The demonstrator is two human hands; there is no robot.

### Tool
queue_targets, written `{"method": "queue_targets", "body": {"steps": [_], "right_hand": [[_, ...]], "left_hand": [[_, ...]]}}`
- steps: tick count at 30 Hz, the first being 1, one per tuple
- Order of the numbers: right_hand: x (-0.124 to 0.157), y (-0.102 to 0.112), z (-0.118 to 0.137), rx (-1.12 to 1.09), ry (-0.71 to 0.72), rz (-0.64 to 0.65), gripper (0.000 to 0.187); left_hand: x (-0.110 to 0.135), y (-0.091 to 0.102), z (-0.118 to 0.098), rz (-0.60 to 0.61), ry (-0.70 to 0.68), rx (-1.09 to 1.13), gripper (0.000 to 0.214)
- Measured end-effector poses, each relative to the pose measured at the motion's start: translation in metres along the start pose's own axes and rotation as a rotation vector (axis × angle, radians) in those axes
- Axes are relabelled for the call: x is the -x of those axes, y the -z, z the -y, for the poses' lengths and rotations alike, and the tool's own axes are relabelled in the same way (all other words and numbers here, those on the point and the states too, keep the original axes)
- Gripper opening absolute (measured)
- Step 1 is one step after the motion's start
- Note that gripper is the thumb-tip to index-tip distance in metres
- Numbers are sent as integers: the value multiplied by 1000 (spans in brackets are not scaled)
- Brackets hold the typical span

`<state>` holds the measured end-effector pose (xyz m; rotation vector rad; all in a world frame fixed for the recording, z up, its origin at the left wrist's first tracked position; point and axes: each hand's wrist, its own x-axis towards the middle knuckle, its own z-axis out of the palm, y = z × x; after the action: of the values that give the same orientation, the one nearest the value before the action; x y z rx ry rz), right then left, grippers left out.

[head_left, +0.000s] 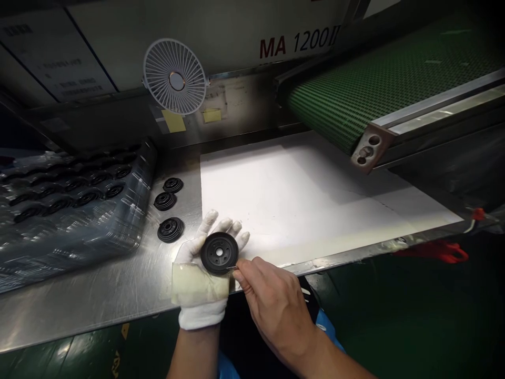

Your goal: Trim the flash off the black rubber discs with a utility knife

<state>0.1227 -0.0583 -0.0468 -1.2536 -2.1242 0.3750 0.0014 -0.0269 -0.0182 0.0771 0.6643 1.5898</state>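
The black disc (pixel 211 252) on the open left hand (pixel 203 281) seems mid-work (the right hand (pixel 272 295) pinches a thin object (pixel 231 268) at its rim), and whether three discs (pixel 171 230) on the bench (pixel 98 300) are finished is unclear.

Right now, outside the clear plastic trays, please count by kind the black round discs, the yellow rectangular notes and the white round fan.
Black round discs: 4 (1 on the gloved left hand)
Yellow rectangular notes: 2
White round fan: 1
Total: 7
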Motion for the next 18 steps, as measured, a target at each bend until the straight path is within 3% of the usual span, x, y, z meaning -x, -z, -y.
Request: {"method": "queue_targets", "body": {"steps": [7, 13, 18], "right_hand": [[2, -3, 1, 9, -38, -16, 33], [4, -6, 8, 17, -15, 2, 37], [3, -1, 0, -1, -12, -18, 37]], "left_hand": [[-6, -6, 7, -89, -91, 92, 10], [-4, -5, 9, -132, -204, 79, 17], [2, 0, 1, 3, 45, -14, 37]]}}
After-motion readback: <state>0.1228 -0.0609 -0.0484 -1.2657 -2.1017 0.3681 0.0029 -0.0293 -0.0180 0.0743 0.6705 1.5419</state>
